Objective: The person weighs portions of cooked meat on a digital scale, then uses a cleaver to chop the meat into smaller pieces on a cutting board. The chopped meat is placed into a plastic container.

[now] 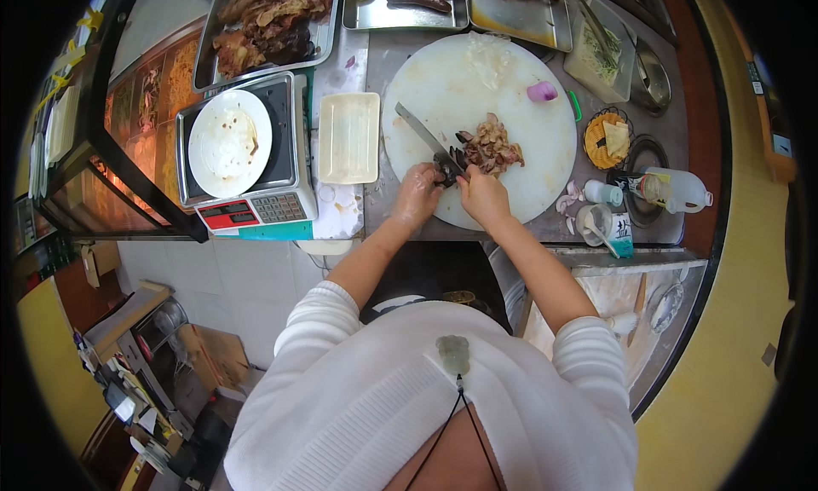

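Note:
A round white cutting board [543, 165] lies before me on the counter. My right hand [484, 197] grips a kitchen knife [418, 128] by its handle, the blade slanting away to the upper left. Under a thin clear plastic glove, my left hand [416, 194] holds a dark piece of meat [446, 170] against the board, close beside the blade. Sliced cooked meat [492, 144] is heaped just beyond the knife. Farther back on the board are a piece of purple onion [542, 91] and a crumpled clear plastic bag [489, 59]. My fingers partly hide the dark meat.
Left of the board are a cream rectangular dish [349, 138] and a digital scale [278, 206] bearing a white plate [220, 149]. Metal trays of meat [275, 24] and sausages [418, 2] line the back. At right stand shredded vegetables [604, 53], a wicker basket [597, 149] and a plastic jug [684, 190].

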The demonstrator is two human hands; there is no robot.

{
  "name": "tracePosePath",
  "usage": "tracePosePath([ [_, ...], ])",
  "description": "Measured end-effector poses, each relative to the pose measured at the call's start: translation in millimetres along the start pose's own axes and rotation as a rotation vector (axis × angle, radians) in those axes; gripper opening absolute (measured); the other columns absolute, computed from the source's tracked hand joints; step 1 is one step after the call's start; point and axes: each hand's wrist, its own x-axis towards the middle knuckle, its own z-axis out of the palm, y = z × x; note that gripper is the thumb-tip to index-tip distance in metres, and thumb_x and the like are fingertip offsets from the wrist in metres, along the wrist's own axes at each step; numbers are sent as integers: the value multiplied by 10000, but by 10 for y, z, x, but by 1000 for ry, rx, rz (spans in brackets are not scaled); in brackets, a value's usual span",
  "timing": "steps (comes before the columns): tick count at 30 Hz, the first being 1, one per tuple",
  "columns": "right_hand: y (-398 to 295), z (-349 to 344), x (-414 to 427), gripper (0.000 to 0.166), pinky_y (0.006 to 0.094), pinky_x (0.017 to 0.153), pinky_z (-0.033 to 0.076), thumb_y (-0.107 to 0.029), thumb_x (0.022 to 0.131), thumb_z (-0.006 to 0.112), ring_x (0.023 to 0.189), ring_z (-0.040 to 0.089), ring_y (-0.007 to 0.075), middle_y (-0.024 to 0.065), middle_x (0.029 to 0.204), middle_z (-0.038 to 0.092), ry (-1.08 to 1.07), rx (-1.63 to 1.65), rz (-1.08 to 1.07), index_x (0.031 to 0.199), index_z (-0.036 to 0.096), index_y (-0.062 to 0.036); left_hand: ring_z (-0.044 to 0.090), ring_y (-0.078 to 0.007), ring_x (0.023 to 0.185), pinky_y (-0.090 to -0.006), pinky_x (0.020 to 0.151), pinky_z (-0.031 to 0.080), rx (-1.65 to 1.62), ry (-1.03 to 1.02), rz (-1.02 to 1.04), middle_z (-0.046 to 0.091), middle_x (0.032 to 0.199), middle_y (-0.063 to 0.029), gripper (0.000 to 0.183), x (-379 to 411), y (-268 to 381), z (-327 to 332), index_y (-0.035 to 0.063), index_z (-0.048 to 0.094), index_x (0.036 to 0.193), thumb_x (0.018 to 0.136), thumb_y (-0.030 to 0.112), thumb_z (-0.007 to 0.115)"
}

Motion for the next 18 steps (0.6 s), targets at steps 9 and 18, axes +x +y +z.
tracePosePath([
  [9,107,-140,-15,258,528,678,529,-270,952,608,750,679,437,232,763,689,139,141,-15,971,631,-13,593,-381,1064,-457,926,490,15,18,22,625,1112,-166,293,-2,35,-24,41,634,948,688,-33,747],
  [18,-30,-427,-179,258,536,673,536,-251,939,619,747,677,453,254,772,686,-44,-21,-35,949,634,7,591,-372,1083,-453,940,488,26,34,25,626,1133,-156,280,-19,29,1,45,634,940,695,-23,750],
])
